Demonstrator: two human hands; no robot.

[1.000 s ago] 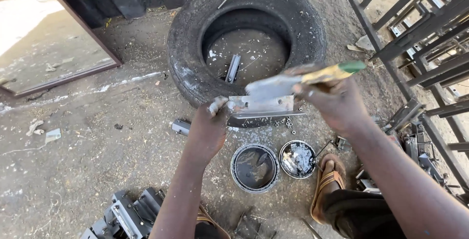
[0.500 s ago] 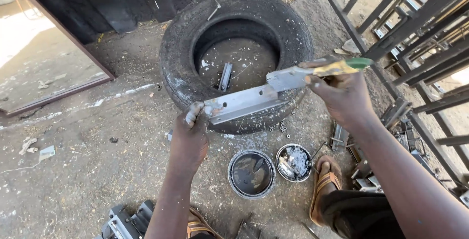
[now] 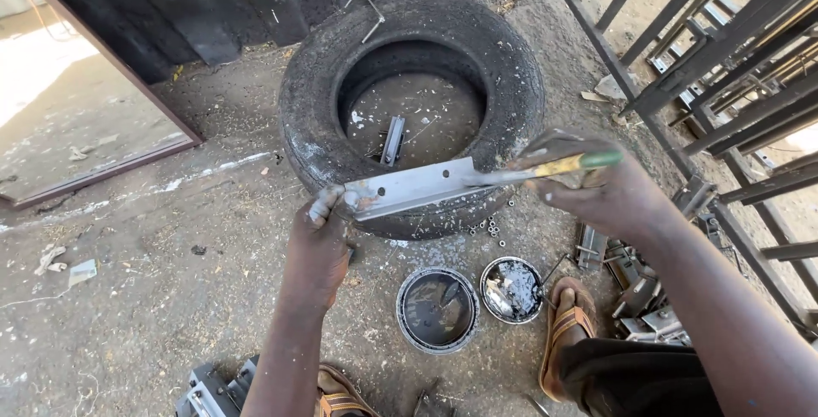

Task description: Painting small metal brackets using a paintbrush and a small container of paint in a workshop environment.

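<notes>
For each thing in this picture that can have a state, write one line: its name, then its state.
Left hand: gripping one end of the metal bracket.
Metal bracket: held up over the tyre, grey with paint.
Right hand: holding the brush.
Brush: tip laid on the bracket.
Tyre: lying flat, one metal piece inside.
Paint can: open, dark inside.
Lid: off, beside the can, smeared with paint.

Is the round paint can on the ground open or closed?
Open. The paint can has no lid on it, and you can look straight down at dark, shiny paint inside. A round lid smeared with silvery paint lies beside it.
</notes>
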